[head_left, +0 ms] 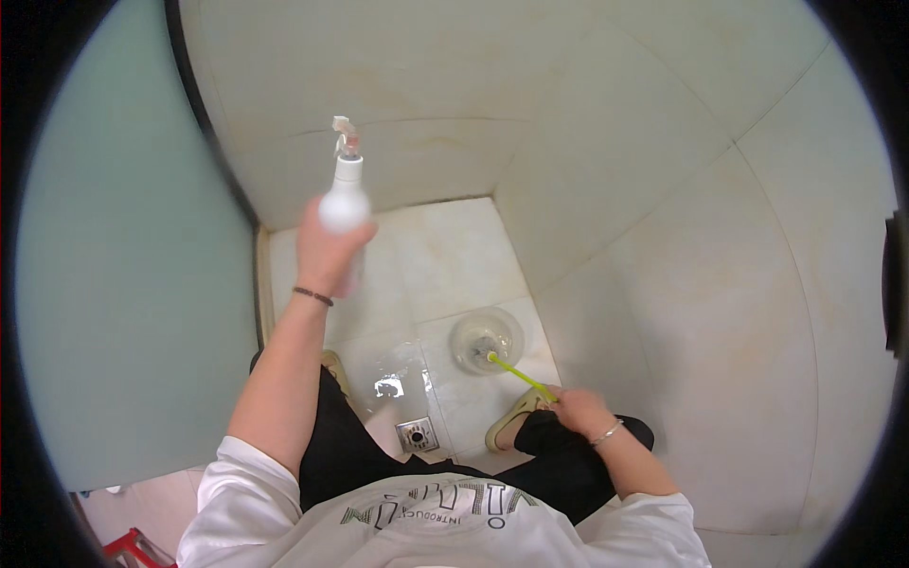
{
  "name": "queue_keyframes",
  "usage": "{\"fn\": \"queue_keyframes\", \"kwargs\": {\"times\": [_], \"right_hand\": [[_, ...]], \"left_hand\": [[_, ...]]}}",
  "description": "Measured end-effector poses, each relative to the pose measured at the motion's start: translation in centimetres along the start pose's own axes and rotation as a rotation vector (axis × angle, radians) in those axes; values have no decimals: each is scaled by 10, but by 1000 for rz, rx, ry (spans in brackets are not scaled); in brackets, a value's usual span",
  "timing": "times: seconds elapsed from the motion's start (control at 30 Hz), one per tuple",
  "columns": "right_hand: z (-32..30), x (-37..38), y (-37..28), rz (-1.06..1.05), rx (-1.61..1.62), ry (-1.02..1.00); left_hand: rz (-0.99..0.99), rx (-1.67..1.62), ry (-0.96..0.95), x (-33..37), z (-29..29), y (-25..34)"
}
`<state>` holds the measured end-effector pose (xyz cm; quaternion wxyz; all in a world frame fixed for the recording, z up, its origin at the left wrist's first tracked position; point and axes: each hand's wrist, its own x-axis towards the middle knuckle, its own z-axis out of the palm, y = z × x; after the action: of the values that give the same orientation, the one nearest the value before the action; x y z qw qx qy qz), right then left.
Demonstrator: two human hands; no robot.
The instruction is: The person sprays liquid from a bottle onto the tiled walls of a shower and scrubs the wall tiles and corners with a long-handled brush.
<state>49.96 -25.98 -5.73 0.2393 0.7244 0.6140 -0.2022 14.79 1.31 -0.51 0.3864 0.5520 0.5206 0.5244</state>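
My left hand (324, 254) is closed around a white spray bottle (346, 202), raised in front of the far wall with its nozzle up. The bottle and hand are slightly blurred. In my right hand (581, 414), low on the right, is the yellow-green handle (521, 375) of a long thin tool, perhaps a brush. That handle slants into a clear round basin (512, 333) on the floor tiles. The tool's head is down inside the basin and too small to make out exactly.
A square metal floor drain (418, 435) lies between my feet, with a wet, shiny patch (389, 386) beyond it. Pale tiled walls (653, 284) rise ahead and to the right. A frosted glass panel (123, 284) stands on the left; a red object (133, 547) is at lower left.
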Motion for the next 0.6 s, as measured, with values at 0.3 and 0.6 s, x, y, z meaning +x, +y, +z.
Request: {"fn": "queue_keyframes", "kwargs": {"times": [0.3, 0.6], "right_hand": [[-182, -20, 47, 15, 162, 686], [-186, 233, 49, 376, 290, 1024]], "left_hand": [[-12, 57, -14, -7, -13, 10], [3, 89, 7, -7, -11, 14]]}}
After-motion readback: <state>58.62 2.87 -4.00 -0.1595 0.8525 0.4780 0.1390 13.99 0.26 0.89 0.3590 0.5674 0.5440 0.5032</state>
